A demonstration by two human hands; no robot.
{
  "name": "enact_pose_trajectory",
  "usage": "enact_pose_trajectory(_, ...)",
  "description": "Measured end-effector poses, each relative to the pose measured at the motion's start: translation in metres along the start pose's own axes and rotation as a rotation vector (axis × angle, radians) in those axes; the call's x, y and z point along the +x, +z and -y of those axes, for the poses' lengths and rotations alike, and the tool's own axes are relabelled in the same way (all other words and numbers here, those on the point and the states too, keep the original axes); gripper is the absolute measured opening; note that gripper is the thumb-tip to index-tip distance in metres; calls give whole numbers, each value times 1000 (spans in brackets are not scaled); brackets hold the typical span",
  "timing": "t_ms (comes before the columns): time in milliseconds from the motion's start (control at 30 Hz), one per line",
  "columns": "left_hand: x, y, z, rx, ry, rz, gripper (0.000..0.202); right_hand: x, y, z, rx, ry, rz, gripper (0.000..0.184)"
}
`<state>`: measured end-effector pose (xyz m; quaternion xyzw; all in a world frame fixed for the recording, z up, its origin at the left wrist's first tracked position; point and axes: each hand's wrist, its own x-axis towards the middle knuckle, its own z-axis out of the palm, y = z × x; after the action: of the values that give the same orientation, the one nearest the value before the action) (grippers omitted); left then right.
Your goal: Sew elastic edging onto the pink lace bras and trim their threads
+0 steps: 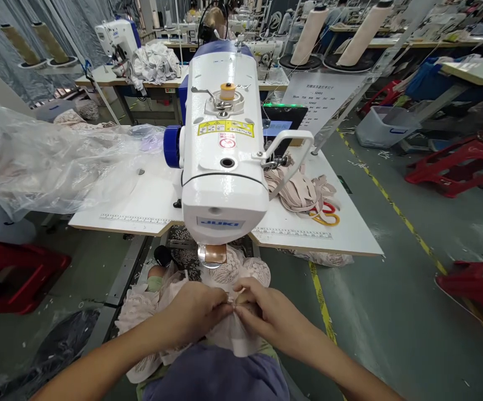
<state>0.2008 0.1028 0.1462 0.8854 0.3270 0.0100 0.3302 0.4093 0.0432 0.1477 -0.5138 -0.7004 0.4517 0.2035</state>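
My left hand (195, 314) and my right hand (266, 314) meet just in front of me, both pinching a pale pink lace garment piece (241, 273) that lies in my lap. Their fingertips touch at the fabric's edge, fingers curled closed on it. The lace runs up toward the presser foot area (213, 255) of a white sewing machine (220, 150) directly ahead. More lace bunches to the left of my left hand (141, 306).
The white machine table (141, 206) carries a pile of beige elastic strips (299, 189) with red and yellow scissors (327, 214) on the right, and a crumpled clear plastic bag (49, 156) on the left. Red plastic stools stand on the floor, one (11, 273) left and one (475, 284) right. Other workstations fill the background.
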Motion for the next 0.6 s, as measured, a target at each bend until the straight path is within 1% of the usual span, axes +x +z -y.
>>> enact_pose_trajectory(33, 1, -1, 2, 22, 10, -40, 37, 4, -1, -2, -2, 17, -19, 13)
enact_pose_trajectory(67, 1, -2, 3, 48, 19, -80, 37, 9, -2, -3, -4, 16, -26, 13)
enact_pose_trajectory(100, 2, -4, 4, 72, 23, -117, 37, 14, -4, -4, 2, 3, -37, 17)
enact_pose_trajectory(133, 3, -7, 5, 88, 23, -144, 36, 19, -5, -4, 23, -13, -51, 21)
enact_pose_trajectory(200, 6, -15, 6, 79, 4, -165, 37, 28, -8, -5, 111, -30, -95, 18)
enact_pose_trajectory(233, 7, -20, 6, 50, -17, -152, 38, 31, -8, -5, 159, -23, -123, 16)
enact_pose_trajectory(300, 8, -33, 7, -45, -74, -87, 40, 37, -8, -5, 216, -6, -164, 12)
enact_pose_trajectory(400, 10, -48, 7, -168, -133, 19, 42, 43, -7, -6, 221, -31, -162, 9)
enact_pose_trajectory(467, 11, -54, 7, -192, -138, 34, 42, 48, -9, -5, 210, -52, -140, 10)
enact_pose_trajectory(567, 14, -59, 8, -219, -140, 27, 44, 55, -15, -3, 207, -45, -111, 13)
enact_pose_trajectory(600, 15, -59, 10, -248, -146, 31, 44, 55, -17, -2, 185, -55, -119, 13)
